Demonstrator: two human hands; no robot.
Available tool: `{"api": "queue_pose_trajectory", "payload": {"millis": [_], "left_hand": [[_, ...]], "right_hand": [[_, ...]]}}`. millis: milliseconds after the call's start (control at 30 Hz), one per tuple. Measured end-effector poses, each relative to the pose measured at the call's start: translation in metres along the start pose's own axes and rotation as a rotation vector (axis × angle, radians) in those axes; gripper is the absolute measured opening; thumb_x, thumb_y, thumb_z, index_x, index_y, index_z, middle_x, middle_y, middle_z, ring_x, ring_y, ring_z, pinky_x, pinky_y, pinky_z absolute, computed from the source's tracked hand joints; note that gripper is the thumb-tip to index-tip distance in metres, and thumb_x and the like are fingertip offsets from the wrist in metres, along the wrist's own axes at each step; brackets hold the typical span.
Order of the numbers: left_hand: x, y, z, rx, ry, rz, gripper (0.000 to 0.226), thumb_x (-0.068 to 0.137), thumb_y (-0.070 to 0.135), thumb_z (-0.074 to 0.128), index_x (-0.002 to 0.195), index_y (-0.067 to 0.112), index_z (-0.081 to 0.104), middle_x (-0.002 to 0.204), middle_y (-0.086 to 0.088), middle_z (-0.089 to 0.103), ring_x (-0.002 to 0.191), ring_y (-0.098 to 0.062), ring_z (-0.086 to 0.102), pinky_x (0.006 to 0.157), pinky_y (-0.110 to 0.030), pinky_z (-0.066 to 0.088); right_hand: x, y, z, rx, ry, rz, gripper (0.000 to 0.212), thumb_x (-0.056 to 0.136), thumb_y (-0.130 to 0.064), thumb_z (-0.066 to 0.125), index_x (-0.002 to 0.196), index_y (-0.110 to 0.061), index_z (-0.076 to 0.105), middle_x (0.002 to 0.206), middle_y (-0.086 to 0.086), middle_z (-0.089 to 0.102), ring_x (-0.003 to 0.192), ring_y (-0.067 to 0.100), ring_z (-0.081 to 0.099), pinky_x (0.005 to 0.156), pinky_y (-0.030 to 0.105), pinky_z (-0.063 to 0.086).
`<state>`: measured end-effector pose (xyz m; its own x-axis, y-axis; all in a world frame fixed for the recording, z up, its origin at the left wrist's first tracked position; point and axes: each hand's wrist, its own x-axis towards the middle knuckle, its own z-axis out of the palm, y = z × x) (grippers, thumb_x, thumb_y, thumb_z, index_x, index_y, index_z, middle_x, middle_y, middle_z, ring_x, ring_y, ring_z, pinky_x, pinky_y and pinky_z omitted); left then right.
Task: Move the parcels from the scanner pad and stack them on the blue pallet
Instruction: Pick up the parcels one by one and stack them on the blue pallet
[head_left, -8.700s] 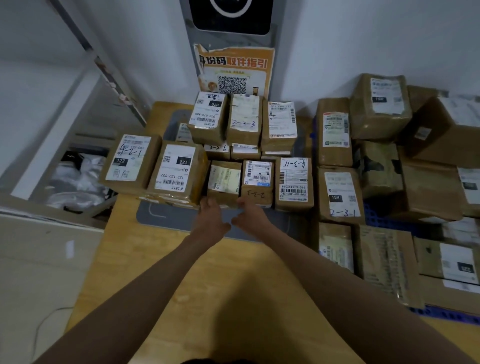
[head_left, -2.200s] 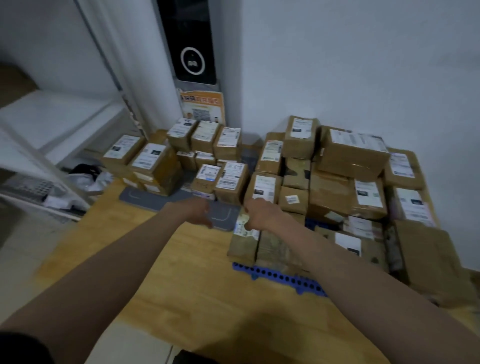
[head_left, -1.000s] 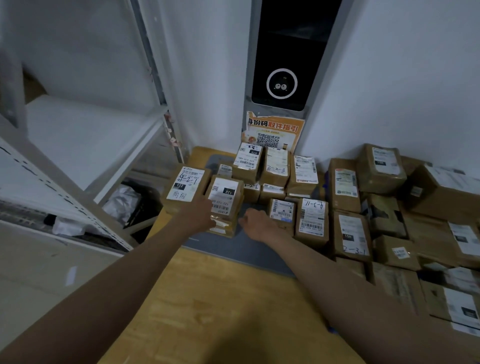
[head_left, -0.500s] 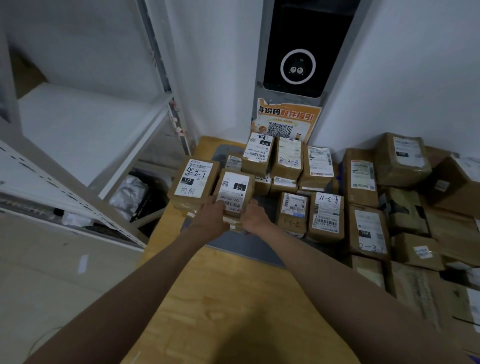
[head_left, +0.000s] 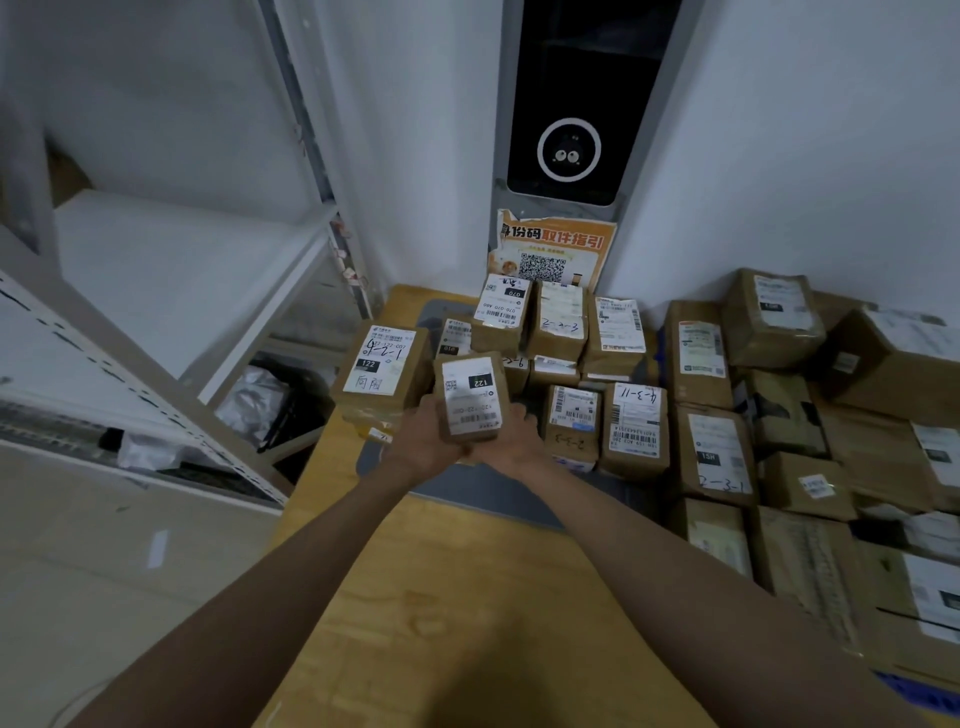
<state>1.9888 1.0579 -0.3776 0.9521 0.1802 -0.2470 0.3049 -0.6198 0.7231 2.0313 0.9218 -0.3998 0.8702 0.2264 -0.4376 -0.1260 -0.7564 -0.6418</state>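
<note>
A person's left hand (head_left: 423, 441) and right hand (head_left: 514, 441) clasped a small brown parcel (head_left: 470, 397) from either side, each grip grasping it, label up, just above the grey scanner pad (head_left: 488, 486) at about 12 o'clock from the wrists. Half a second before, the same parcel sat on the pad beside the larger box (head_left: 382, 366) now at its 9 o'clock; it had since come up and tilted toward the camera. That suggested the pick was made and the carry was next. More parcels (head_left: 634, 421) remained on the pad at 3 o'clock. A stack of boxes (head_left: 774, 410) filled the 3 o'clock side, with a sliver of blue pallet (head_left: 919, 693) at 4 o'clock on the wooden tabletop (head_left: 457, 597).
</note>
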Motion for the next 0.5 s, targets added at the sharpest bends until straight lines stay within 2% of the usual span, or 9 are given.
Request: {"api": "queue_pose_trajectory", "payload": {"millis": [100, 233, 300, 400, 500], "left_hand": [[-0.012, 0.005, 0.001, -0.158, -0.03, 0.003, 0.07, 0.07, 0.014, 0.084, 0.129, 0.013, 0.046, 0.127, -0.004, 0.055, 0.115, -0.021, 0.056, 0.089, -0.034, 0.051], [-0.024, 0.014, 0.005, -0.202, -0.055, 0.047, 0.068, 0.074, 0.012, 0.081, 0.132, 0.012, 0.047, 0.126, -0.005, 0.054, 0.105, -0.022, 0.061, 0.091, -0.042, 0.053], [-0.03, 0.017, 0.01, -0.222, -0.07, 0.069, 0.064, 0.077, 0.005, 0.078, 0.133, 0.01, 0.046, 0.127, -0.008, 0.052, 0.103, -0.023, 0.062, 0.087, -0.04, 0.055], [-0.039, 0.019, 0.019, -0.256, -0.085, 0.08, 0.061, 0.079, -0.003, 0.073, 0.133, 0.009, 0.046, 0.125, -0.007, 0.051, 0.099, -0.024, 0.065, 0.076, -0.031, 0.056], [-0.046, 0.019, 0.026, -0.237, -0.118, 0.094, 0.059, 0.081, -0.006, 0.068, 0.134, 0.008, 0.045, 0.124, -0.008, 0.051, 0.1, -0.025, 0.065, 0.079, -0.035, 0.057]], "right_hand": [[-0.008, 0.01, 0.004, 0.068, 0.093, 0.019, 0.104, 0.06, -0.046, 0.087, 0.142, -0.014, 0.033, 0.13, 0.011, 0.033, 0.109, 0.018, 0.033, 0.084, 0.025, 0.034], [-0.015, 0.021, 0.007, 0.123, 0.228, 0.043, 0.105, 0.055, -0.043, 0.089, 0.134, -0.009, 0.029, 0.119, 0.006, 0.03, 0.121, 0.025, 0.032, 0.084, 0.029, 0.039], [-0.021, 0.024, 0.006, 0.15, 0.256, 0.08, 0.109, 0.053, -0.046, 0.09, 0.131, -0.008, 0.024, 0.117, 0.005, 0.028, 0.121, 0.025, 0.032, 0.086, 0.035, 0.044], [-0.031, 0.028, 0.003, 0.148, 0.264, 0.121, 0.115, 0.056, -0.054, 0.088, 0.136, -0.008, 0.02, 0.128, 0.01, 0.028, 0.125, 0.027, 0.033, 0.098, 0.043, 0.046], [-0.042, 0.035, -0.001, 0.144, 0.268, 0.123, 0.116, 0.056, -0.049, 0.089, 0.139, -0.007, 0.02, 0.13, 0.011, 0.028, 0.126, 0.03, 0.033, 0.102, 0.044, 0.043]]}}
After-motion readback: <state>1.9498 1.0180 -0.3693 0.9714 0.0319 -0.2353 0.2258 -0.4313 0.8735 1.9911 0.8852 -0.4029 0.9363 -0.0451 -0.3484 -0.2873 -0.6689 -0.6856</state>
